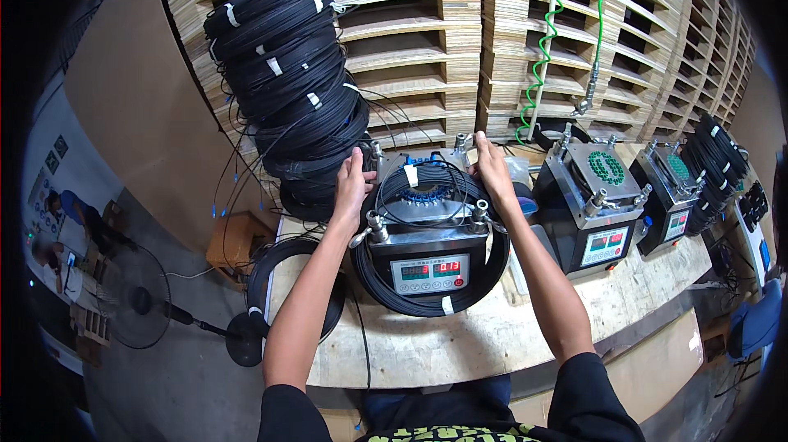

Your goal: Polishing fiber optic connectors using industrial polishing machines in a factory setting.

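Flanking the machine (439, 238) at the centre of the frame, the left hand (351, 192) and the right hand (492, 171) stood by the far corners of its metal top. The coil of black cable (410, 305) was looped around that machine, its lower curve hanging in front of and below the lit control panel (431, 274), while more of the cable crossed the top near a ring of blue connectors (425, 196). The left fingers were loosely bent with the thumb apart; the right fingers reached past the far right corner. Whether either set pinched the cable or only rested against the metal, I could not tell.

The step in hand appeared to be settling or steadying the coil about the machine, with the connectors seemingly placed in their ring. The next move probably called for both hands to act evenly, keeping the cable from snagging on the corner posts (479, 212) and without tugging the connectors.

A tall stack of cable coils (304, 85) rose at the upper left of the frame, and a second machine (606, 245) stood right of centre on the same pale surface (460, 352).
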### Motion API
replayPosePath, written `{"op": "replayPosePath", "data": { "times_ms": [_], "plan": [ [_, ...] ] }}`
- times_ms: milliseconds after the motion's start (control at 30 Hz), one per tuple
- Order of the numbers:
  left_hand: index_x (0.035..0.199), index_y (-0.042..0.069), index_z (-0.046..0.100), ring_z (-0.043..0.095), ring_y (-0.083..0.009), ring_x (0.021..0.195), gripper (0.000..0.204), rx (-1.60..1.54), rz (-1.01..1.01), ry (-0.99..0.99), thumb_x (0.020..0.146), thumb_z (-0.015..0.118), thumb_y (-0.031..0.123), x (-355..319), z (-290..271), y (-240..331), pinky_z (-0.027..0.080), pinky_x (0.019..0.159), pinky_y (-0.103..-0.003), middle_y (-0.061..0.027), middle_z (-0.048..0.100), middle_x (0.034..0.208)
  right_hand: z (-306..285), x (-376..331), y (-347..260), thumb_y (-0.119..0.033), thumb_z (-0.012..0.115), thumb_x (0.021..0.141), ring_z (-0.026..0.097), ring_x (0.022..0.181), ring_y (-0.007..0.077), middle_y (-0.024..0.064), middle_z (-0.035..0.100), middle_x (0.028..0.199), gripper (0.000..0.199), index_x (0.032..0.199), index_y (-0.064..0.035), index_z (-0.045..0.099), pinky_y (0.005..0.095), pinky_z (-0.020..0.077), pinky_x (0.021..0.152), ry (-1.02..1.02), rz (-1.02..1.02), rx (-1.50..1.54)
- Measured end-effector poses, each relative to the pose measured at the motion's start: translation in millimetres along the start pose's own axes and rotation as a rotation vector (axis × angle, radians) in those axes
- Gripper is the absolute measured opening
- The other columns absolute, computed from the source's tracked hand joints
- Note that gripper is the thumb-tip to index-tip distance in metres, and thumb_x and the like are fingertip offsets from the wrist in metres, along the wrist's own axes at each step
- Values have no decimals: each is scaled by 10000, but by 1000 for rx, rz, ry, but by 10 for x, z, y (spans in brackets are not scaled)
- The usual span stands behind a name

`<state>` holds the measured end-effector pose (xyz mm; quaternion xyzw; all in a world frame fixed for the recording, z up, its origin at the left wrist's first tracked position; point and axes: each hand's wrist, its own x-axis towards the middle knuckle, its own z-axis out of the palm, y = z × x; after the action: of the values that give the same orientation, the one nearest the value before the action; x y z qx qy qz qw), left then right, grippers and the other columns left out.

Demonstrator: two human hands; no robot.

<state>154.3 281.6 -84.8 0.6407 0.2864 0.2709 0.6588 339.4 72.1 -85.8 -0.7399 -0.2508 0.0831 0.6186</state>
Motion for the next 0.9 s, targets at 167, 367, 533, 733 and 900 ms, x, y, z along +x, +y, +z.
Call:
{"op": "replayPosePath", "data": {
  "times_ms": [167,367,533,733,900],
  "plan": [
    [1381,93,490,593,-162,813,694,20,17,64,977,452,655,20,-23,-19,463,748,-300,-141,643,1019,70,-59,-4,-531,389,1052,553,692,111,48,595,870,592,1407,-78,527,254,445,630,-68,-55,116],
    [1423,90,424,602,-176,833,693,-14,79,74,988,461,628,-30,14,10,495,754,-304,-94,561,993,44,-42,38,-529,400,1051,532,767,107,59,583,900,618,1479,-85,424,248,457,689,-42,-72,279],
    [1415,91,434,607,-170,840,676,-44,66,64,991,466,617,-9,-26,-11,499,752,-312,-89,562,996,75,-81,-43,-474,422,1058,531,695,108,43,547,829,541,1375,-43,504,274,462,619,-44,-91,118],
    [1395,60,465,594,-157,851,658,32,108,31,1009,448,594,5,8,-8,494,766,-305,-92,589,1024,38,-42,7,-488,412,1053,583,695,153,104,612,898,543,1259,-8,558,314,473,642,3,-68,53],
    [1350,32,507,589,-139,836,657,94,106,45,1014,434,592,-54,-14,1,487,754,-288,-91,621,969,90,-150,-89,-481,414,1054,602,710,156,107,630,953,542,1282,-8,548,312,482,649,37,-132,27]
  ]
}}
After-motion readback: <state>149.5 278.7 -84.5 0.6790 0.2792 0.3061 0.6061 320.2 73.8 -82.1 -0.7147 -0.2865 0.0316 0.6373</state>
